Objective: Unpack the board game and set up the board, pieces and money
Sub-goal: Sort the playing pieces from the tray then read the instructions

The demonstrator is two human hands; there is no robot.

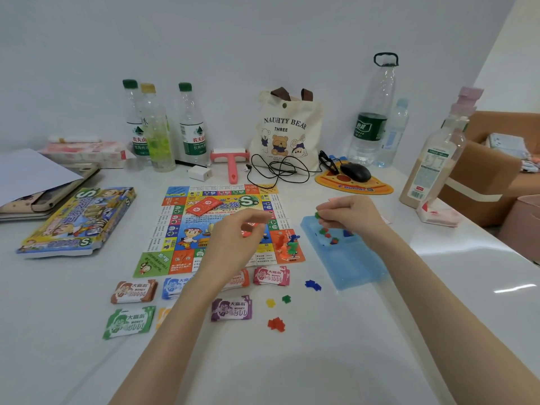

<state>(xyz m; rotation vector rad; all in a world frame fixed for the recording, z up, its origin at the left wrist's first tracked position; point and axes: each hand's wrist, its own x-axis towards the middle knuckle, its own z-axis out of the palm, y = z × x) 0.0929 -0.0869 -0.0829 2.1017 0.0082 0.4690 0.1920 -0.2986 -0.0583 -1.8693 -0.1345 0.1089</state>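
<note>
Hands outstretched, right hand (352,214) pinching green piece (317,214) over blue tray (355,266), left hand (233,239) curled, hold unclear.

Bright even light, wide-angle edge distortion.

Left hand (236,238) and right hand (347,213), fingers curled

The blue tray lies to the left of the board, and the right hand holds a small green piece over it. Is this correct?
One thing is wrong. The head view shows the blue tray to the right of the board, not the left. The right hand does hold a small green piece over it.
</note>
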